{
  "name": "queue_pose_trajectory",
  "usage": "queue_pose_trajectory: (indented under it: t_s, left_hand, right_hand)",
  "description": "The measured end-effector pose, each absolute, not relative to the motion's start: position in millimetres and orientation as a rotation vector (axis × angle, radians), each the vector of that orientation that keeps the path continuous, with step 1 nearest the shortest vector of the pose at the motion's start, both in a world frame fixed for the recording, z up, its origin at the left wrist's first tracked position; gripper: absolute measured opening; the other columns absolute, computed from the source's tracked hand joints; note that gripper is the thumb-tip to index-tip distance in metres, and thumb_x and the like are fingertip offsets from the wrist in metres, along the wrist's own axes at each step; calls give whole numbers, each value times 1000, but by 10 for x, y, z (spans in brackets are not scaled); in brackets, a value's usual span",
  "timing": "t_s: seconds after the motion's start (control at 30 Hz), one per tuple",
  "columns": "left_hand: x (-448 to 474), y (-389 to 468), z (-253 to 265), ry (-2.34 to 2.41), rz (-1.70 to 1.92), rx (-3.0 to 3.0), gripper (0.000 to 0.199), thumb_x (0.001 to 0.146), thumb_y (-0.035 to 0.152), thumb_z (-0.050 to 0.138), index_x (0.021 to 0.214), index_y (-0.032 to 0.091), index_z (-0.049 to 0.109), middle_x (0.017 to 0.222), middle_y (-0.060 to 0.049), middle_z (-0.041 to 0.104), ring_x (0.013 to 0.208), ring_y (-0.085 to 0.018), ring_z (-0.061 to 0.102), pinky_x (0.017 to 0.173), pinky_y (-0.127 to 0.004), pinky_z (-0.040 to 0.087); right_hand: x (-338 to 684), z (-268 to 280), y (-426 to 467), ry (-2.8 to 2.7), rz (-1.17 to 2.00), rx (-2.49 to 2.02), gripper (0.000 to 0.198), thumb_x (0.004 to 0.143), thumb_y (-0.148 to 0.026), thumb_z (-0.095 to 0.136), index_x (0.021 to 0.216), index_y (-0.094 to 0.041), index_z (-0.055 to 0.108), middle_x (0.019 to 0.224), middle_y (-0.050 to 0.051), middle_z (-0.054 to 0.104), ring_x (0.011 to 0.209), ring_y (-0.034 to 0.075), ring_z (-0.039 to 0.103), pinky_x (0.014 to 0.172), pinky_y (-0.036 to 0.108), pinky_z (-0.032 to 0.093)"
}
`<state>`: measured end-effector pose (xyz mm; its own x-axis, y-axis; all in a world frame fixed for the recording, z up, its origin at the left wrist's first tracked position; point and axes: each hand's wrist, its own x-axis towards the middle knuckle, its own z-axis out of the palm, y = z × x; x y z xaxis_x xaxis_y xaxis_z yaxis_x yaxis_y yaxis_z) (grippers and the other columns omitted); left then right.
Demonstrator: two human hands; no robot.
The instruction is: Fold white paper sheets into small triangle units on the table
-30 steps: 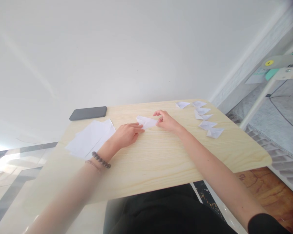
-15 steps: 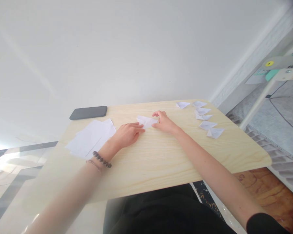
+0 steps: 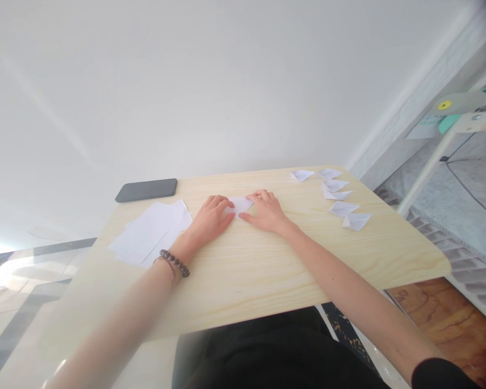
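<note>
We are holding a small folded white paper piece (image 3: 240,204) over the middle of the pale wood-grain table (image 3: 259,270). Our left hand (image 3: 210,219) is gripping its left end with closed fingers; our right hand's (image 3: 268,212) fingers are gripping its right side. Overlapping white paper sheets (image 3: 149,229) are lying leftward, near a flat dark rectangular device (image 3: 146,190); several folded white paper triangles (image 3: 357,220) are resting rightward.

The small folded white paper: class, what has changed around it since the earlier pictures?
The right hand moved left along the small folded white paper, closer to the left hand, whose outstretched fingers have curled in. The dark rectangular phone, loose white paper sheets and folded white paper pieces stayed put.
</note>
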<state>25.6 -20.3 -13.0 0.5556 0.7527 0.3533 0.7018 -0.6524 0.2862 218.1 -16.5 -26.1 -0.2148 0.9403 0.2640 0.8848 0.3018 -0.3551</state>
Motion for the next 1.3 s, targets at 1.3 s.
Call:
queue_pose_trajectory:
  t_s: [1.3]
  left_hand:
    - [265,-168,-142,1309,735,2688,37,81,38,48,110,17,46,106,-9,48,104,-24,40,88,-42,37]
  right_hand:
    - [2238,-258,-162,-2211,175,-1349,38,78,-35,51,115,-27,52,117,6,46,104,22,42,87,40,33]
